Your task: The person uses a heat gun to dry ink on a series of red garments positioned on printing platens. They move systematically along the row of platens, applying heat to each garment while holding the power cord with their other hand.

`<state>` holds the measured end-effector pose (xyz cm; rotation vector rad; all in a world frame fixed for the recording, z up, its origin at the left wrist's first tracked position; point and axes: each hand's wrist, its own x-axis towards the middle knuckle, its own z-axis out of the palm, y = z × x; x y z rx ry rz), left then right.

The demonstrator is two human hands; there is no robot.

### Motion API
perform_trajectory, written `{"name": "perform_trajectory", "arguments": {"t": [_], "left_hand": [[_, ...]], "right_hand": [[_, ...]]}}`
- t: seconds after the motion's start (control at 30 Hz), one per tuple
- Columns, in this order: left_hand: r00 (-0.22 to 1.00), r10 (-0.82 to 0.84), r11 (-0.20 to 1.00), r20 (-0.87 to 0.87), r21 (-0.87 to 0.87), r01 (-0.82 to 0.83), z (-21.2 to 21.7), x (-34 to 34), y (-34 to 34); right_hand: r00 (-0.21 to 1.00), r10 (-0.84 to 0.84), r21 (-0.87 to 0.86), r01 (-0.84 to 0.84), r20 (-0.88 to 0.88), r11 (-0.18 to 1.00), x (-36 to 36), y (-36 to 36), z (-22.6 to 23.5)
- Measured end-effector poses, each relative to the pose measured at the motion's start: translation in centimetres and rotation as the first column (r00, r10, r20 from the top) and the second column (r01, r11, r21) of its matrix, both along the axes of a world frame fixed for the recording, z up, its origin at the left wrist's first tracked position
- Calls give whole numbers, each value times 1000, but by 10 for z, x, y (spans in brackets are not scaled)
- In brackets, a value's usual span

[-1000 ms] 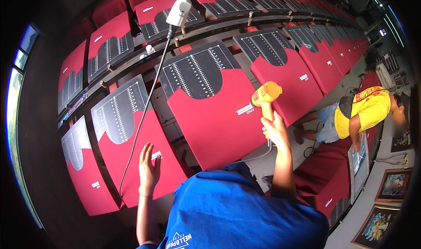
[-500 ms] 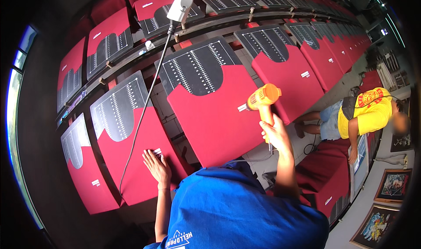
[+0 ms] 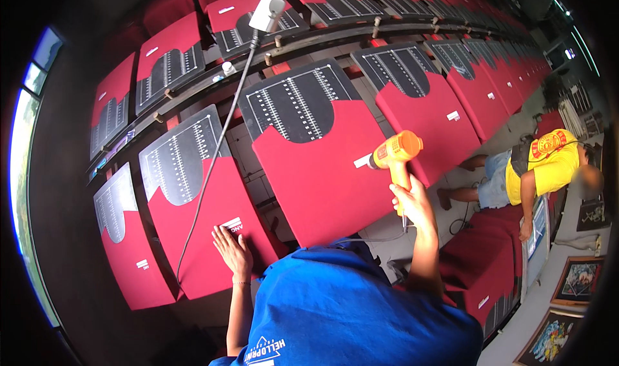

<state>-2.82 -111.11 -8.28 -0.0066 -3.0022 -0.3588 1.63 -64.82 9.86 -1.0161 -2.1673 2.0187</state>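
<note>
My right hand (image 3: 412, 201) is wrapped round the handle of an orange-yellow heat gun (image 3: 398, 150). The gun's dark nozzle points left at a small white print (image 3: 363, 161) on a red fabric panel (image 3: 322, 185), a short way off it. That panel lies over a black board (image 3: 293, 105) with white ruler marks. My left hand (image 3: 233, 253) lies flat with fingers stretched out on the neighbouring red panel (image 3: 206, 237), just below its white print (image 3: 232, 225).
A grey cable with a white socket (image 3: 267, 12) hangs across the left boards. Rows of similar red-covered boards run to the far right along a dark rail (image 3: 322, 38). At right, a person in a yellow shirt (image 3: 548, 166) bends over a framed screen (image 3: 536, 227).
My left hand has slid slightly toward me, baring more of the white print. The heat gun stays by its print with little shift. The person at right has changed leg position.
</note>
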Motion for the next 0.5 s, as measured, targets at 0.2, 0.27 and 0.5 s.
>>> {"name": "perform_trajectory", "arguments": {"t": [0.2,0.27,0.5], "left_hand": [[998,52,998,-25,40,-51,-7,2,4],[993,107,992,-50,65,-104,-12,4,1],[997,9,988,-78,155,3,-6,21,6]], "right_hand": [[999,3,73,1,-51,997,5,-13,-14],[997,32,-38,-35,-76,999,5,-14,-14],[995,-77,60,81,-64,995,2,-13,-19]]}}
